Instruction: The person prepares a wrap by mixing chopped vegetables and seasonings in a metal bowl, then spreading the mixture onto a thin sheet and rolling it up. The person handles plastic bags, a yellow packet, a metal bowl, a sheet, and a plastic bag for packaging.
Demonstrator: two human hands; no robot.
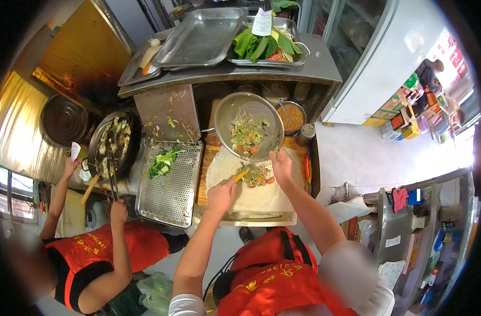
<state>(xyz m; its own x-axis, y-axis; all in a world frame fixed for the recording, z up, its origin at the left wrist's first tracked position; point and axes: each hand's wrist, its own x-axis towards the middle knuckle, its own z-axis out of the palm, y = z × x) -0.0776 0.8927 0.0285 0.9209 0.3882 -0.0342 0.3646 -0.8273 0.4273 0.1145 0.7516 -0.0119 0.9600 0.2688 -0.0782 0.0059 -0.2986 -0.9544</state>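
My left hand (220, 194) grips the yellow handle of a utensil (242, 174), its head partly lost among the food. My right hand (281, 164) holds the near rim of a round steel pan (269, 108), tilted towards me. Inside the pan lies a mix of bean sprouts, greens and orange-red pieces (248, 132). Below it, a pale thin sheet of dough or flatbread (220, 173) covers much of the wooden board (212, 148). A heap of the same vegetable mix (257, 181) sits on the sheet, between my hands.
Left of the board is a perforated steel tray (169, 201) with chopped greens (164, 162). A co-worker (102, 249) holds tongs (113, 177) over a wok (96, 138). Behind stand a bowl of brown crumbly food (293, 116), a shaker jar (305, 135), and a shelf with trays (201, 37).
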